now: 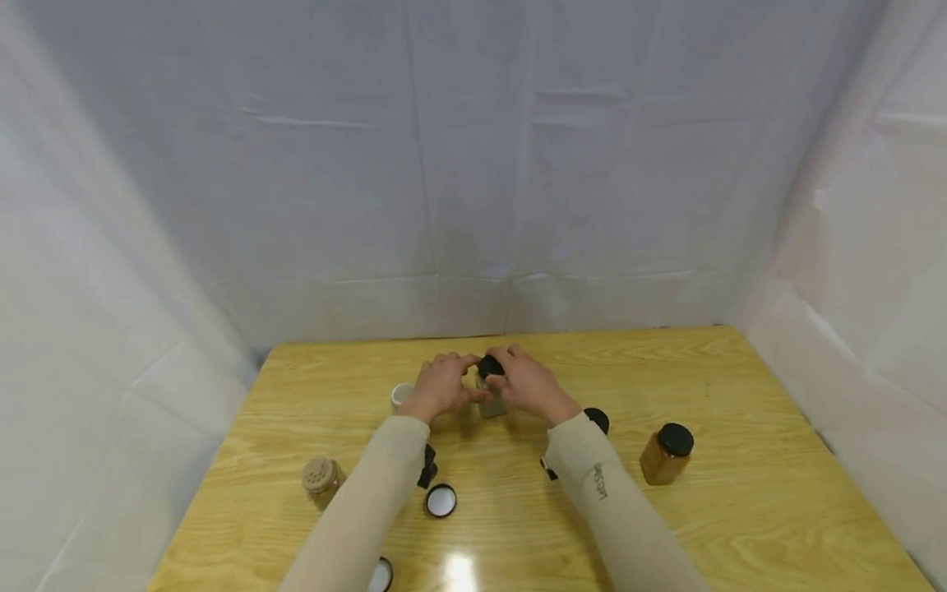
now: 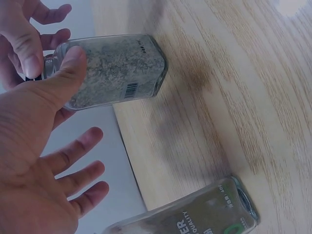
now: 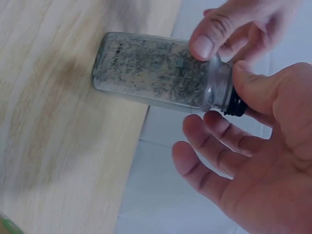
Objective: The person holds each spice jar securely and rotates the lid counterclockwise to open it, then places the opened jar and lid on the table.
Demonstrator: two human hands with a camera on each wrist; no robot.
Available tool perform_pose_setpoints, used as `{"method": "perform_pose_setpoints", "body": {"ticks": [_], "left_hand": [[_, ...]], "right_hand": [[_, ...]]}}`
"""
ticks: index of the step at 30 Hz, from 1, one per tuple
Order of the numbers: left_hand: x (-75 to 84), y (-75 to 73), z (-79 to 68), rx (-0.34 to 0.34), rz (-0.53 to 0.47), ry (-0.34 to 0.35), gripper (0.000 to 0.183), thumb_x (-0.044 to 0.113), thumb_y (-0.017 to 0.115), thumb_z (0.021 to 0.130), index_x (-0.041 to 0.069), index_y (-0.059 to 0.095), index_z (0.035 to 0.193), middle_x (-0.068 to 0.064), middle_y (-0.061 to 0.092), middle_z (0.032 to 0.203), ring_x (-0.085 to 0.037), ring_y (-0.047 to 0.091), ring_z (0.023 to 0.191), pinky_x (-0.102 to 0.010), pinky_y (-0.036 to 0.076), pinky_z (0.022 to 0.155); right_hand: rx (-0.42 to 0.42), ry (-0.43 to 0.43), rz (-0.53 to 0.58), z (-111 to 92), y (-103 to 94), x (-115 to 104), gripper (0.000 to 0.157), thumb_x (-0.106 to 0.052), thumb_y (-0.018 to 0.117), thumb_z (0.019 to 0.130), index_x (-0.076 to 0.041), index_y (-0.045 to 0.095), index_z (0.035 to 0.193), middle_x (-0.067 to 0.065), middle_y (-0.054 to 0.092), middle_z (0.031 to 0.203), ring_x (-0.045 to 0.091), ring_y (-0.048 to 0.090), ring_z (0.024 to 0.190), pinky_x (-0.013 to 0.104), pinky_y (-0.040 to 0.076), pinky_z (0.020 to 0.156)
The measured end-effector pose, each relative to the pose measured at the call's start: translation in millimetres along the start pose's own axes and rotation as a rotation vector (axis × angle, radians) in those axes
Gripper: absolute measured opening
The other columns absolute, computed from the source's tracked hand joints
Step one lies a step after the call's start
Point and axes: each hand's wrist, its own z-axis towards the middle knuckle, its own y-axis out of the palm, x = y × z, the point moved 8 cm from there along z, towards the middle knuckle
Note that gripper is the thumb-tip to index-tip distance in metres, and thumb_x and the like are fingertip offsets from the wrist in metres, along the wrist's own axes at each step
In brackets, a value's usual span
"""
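Observation:
A glass spice jar with grey-green speckled contents stands upright on the table at the far middle. My left hand pinches its upper part between thumb and forefinger, the other fingers spread away from the glass. On the jar's black lid my right hand has a grip with thumb and fingers, seen in the right wrist view. A threaded glass neck shows between the jar's shoulder and the lid. Close to my left hand is another jar, with green-brown contents and printed lettering.
On the wooden table, a jar with a perforated top stands at left. A loose black-rimmed lid lies near the middle, another lid nearer me. A black-lidded orange-brown jar stands right; a black lid shows behind my right sleeve.

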Motion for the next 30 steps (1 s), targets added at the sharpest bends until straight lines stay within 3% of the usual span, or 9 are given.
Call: {"method": "perform_pose_setpoints", "body": {"ticks": [5,8,11,16,23,30], "left_hand": [[0.7,-1.6,0.3,0.018,0.009,0.013,0.070,0.047,0.081,0.092,0.017,0.059,0.151,-0.015,0.070,0.128,-0.038,0.062,0.121,-0.060,0.045,0.107],[1.1,-1.7,-0.4,0.030,0.033,0.023,0.062,0.040,0.081,0.093,0.016,0.062,0.147,-0.014,0.072,0.123,-0.037,0.064,0.116,-0.058,0.048,0.101],[1.5,-1.0,-0.8,0.038,0.046,0.032,0.056,0.034,0.079,0.094,0.016,0.064,0.145,-0.015,0.072,0.121,-0.037,0.066,0.113,-0.058,0.050,0.098],[1.5,0.7,-0.1,0.041,0.035,0.034,0.055,0.034,0.078,0.095,0.016,0.063,0.145,-0.016,0.072,0.122,-0.037,0.066,0.113,-0.058,0.050,0.098],[0.0,2.0,2.1,0.034,0.037,0.029,0.056,0.034,0.080,0.094,0.017,0.064,0.145,-0.016,0.072,0.124,-0.036,0.066,0.114,-0.058,0.049,0.098],[-0.3,2.0,1.9,0.012,0.014,0.014,0.061,0.036,0.081,0.094,0.016,0.061,0.148,-0.017,0.071,0.129,-0.039,0.064,0.120,-0.059,0.046,0.104]], "right_hand": [[0.000,0.045,0.059,2,-1.8,3,0.053,-0.029,0.067,0.105,-0.008,0.054,0.152,0.021,0.062,0.128,0.033,0.068,0.104,0.050,0.057,0.091],[0.053,0.096,0.068,2,-2.4,7,0.053,-0.040,0.075,0.099,-0.003,0.063,0.135,0.016,0.068,0.117,0.027,0.068,0.093,0.042,0.058,0.081],[0.122,0.137,0.074,1,-1.7,10,0.050,-0.045,0.078,0.095,-0.002,0.064,0.116,0.011,0.068,0.100,0.021,0.062,0.076,0.034,0.051,0.064],[0.229,0.182,0.094,-5,-1.5,15,0.048,-0.045,0.080,0.094,-0.005,0.062,0.111,0.009,0.064,0.088,0.018,0.055,0.065,0.030,0.043,0.057],[0.278,0.128,0.123,-10,0.1,11,0.040,-0.040,0.078,0.097,-0.007,0.056,0.104,0.008,0.056,0.089,0.018,0.049,0.065,0.031,0.038,0.058],[0.258,0.075,0.088,-9,0.1,8,0.036,-0.038,0.074,0.101,-0.007,0.058,0.110,0.009,0.059,0.097,0.017,0.051,0.067,0.032,0.040,0.060]]}}
